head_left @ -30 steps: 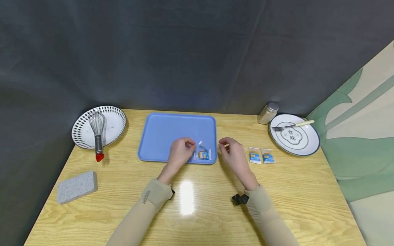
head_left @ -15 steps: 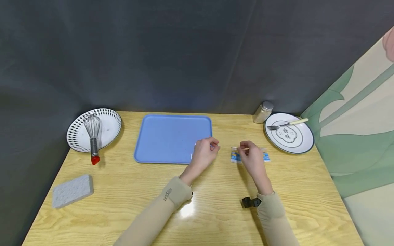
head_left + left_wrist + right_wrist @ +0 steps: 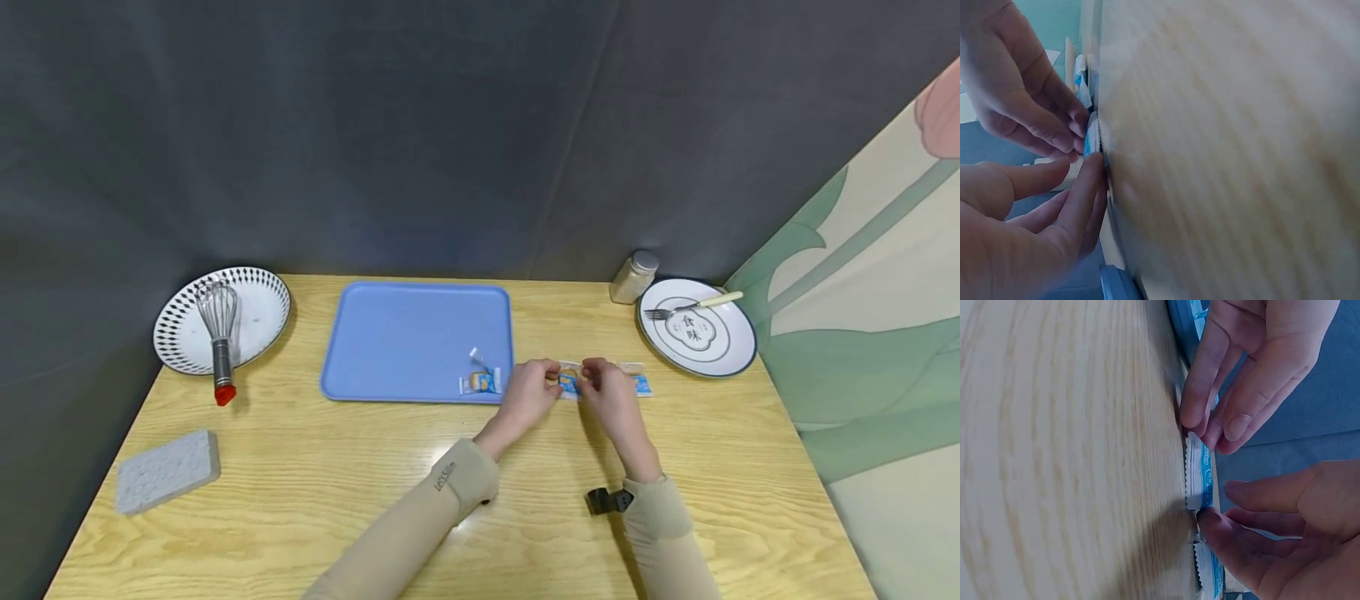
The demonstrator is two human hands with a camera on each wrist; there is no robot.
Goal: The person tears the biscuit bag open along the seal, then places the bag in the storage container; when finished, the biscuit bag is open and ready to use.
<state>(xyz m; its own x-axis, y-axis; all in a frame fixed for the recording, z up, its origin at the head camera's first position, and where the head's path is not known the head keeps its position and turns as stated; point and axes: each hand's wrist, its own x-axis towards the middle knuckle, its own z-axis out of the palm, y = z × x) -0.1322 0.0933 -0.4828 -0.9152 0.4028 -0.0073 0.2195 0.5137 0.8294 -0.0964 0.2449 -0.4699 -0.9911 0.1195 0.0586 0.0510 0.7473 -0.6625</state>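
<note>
A small blue-and-white sachet [image 3: 570,383] lies flat on the wooden table just right of the blue tray [image 3: 412,333]. My left hand [image 3: 546,382] pinches its left end and my right hand [image 3: 592,379] pinches its right end. The wrist views show the sachet [image 3: 1199,475] [image 3: 1092,134] against the tabletop with fingertips [image 3: 1205,520] of both hands on its serrated edges. A second sachet [image 3: 639,384] lies further right, partly hidden by my right hand. A torn sachet [image 3: 480,382] lies in the tray's near right corner.
A patterned plate [image 3: 258,304] with a whisk [image 3: 217,333] sits at the far left, and a grey sponge [image 3: 167,471] lies near the front left. At the far right stand a shaker jar [image 3: 633,277] and a white plate [image 3: 705,350] with a fork [image 3: 690,307].
Both hands moved right, off the tray's corner, to the sachet on the table. The left hand left the torn sachet in the tray.
</note>
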